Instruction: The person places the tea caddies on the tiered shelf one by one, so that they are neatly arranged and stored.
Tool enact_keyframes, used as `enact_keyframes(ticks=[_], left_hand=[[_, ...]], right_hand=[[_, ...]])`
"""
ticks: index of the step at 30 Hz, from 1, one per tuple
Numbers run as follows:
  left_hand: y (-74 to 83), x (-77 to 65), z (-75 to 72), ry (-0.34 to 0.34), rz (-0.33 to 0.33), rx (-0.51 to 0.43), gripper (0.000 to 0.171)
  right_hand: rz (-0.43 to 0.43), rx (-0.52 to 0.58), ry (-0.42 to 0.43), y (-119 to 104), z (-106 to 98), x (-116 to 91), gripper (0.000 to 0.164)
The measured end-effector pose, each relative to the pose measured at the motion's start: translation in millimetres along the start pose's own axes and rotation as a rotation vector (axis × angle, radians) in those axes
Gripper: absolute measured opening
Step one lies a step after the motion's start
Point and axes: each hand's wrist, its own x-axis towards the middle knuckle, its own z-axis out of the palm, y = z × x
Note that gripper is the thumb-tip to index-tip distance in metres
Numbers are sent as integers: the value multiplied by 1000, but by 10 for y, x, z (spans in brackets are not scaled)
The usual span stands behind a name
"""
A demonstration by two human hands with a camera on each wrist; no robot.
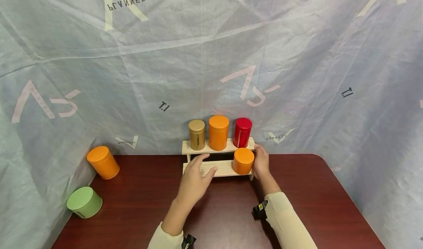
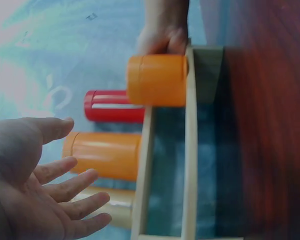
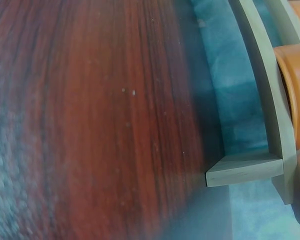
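A two-tier wooden rack [image 1: 211, 168] stands at the back of the table. On its upper tier are a gold canister [image 1: 197, 136], a tall orange canister [image 1: 218, 133] and a red canister [image 1: 242, 133]. A short orange canister [image 1: 243, 161] sits at the right end of the lower tier. My left hand [image 1: 193, 181] is in front of the rack's left part, fingers spread and nothing in them, as the left wrist view also shows. My right hand [image 1: 261, 162] is at the rack's right end, right beside the short orange canister; its fingers are partly hidden.
On the table's left side stand another orange canister [image 1: 103, 162] and a green canister [image 1: 85, 202], close to the hanging cloth. The printed grey cloth [image 1: 185, 58] rises behind the rack and along both sides. The tabletop [image 1: 314, 205] is dark reddish wood.
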Motion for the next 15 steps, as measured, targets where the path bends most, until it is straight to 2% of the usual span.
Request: enact_keyframes(ticks=[6,15], left_hand=[[-49,-1,-204,57,5,8,53],[-90,-3,-438,75,-35,-4,56]], right_hand=[[-3,16,4,-8,4,-4,29],[-14,0,-23,-12,-20,-16,26]])
